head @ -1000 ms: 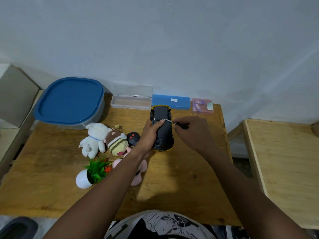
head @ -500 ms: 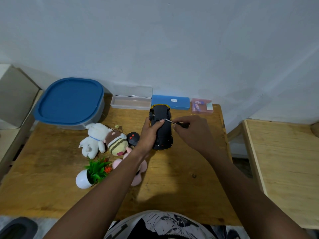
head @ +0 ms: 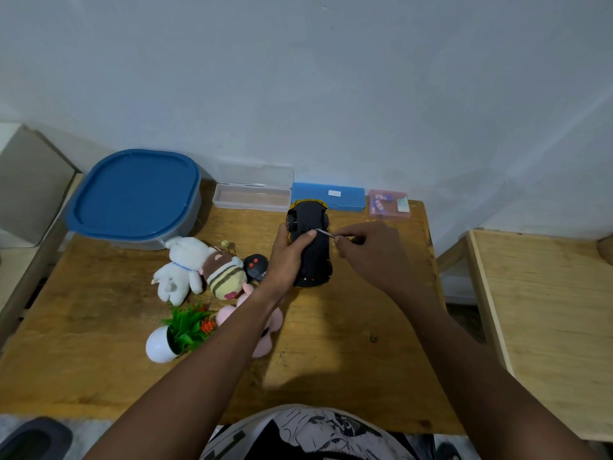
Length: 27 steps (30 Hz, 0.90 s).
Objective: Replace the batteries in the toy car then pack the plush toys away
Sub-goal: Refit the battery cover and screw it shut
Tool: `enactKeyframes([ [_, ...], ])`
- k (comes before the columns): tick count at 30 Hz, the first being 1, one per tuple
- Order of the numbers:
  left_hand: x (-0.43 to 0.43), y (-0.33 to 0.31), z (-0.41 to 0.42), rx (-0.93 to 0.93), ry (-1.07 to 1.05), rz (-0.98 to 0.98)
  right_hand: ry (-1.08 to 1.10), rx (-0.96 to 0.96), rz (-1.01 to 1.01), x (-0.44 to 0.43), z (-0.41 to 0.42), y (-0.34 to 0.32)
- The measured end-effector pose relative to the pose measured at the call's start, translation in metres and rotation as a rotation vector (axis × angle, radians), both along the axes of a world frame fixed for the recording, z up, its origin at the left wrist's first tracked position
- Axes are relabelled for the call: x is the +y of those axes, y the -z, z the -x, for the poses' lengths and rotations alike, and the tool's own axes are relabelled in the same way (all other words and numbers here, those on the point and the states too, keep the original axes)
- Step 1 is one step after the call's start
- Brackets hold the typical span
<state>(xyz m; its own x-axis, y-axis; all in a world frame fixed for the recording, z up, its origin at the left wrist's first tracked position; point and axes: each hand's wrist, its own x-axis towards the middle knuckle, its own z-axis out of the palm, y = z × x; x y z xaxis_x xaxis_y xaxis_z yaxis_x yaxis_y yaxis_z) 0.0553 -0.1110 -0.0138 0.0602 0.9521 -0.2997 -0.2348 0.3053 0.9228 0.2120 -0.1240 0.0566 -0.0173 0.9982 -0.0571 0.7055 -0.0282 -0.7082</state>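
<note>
Black plastic first: toy car (head: 316, 260) turned belly-up near the back middle of the wooden table (head: 331, 360), a yellow rim of bodywork showing at its far end. Lies upside down, most likely, to bring the battery cover and its screw to the top.

Clamped along its left flank by the left hand (head: 288, 257), thumb laid over the chassis and fingers curled round the side. Probably braced this way to stop the body twisting under the tool.

Pinched in the right hand (head: 368, 257): a thin screwdriver (head: 324, 233), fingertips drawn tight together on the handle, shaft slanting down to the chassis just beside the left thumb. Low angle and fine grip suit a small screw. Cannot tell whether the tip sits in a screw head.

Plush toys waiting to the left, unpacked: white rabbit (head: 180, 267), striped bee (head: 225, 273), pink plush (head: 265, 340) partly under the left forearm. Blue-lidded tub (head: 132, 194) closed behind them, a likely home for them later. Pink box (head: 388, 204) at the back right, perhaps the fresh batteries.

Writing: small white label on the blue case (head: 328, 197), too small to read. Print on the pink box blurred. Pale mark on the black remote (head: 255, 265) illegible too.
</note>
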Motion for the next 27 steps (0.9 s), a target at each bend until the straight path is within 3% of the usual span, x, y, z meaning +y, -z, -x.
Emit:
enactKeyframes([
  [13,-0.0003,-0.0008,0.0002,-0.001,-0.002,-0.006,-0.024,-0.028,-0.019,-0.0017,0.0000,-0.0015],
  [27,-0.0015,0.0046,-0.0009,0.030,-0.023,-0.036,-0.098,-0.237,-0.172,-0.0024,0.0027,0.0017],
])
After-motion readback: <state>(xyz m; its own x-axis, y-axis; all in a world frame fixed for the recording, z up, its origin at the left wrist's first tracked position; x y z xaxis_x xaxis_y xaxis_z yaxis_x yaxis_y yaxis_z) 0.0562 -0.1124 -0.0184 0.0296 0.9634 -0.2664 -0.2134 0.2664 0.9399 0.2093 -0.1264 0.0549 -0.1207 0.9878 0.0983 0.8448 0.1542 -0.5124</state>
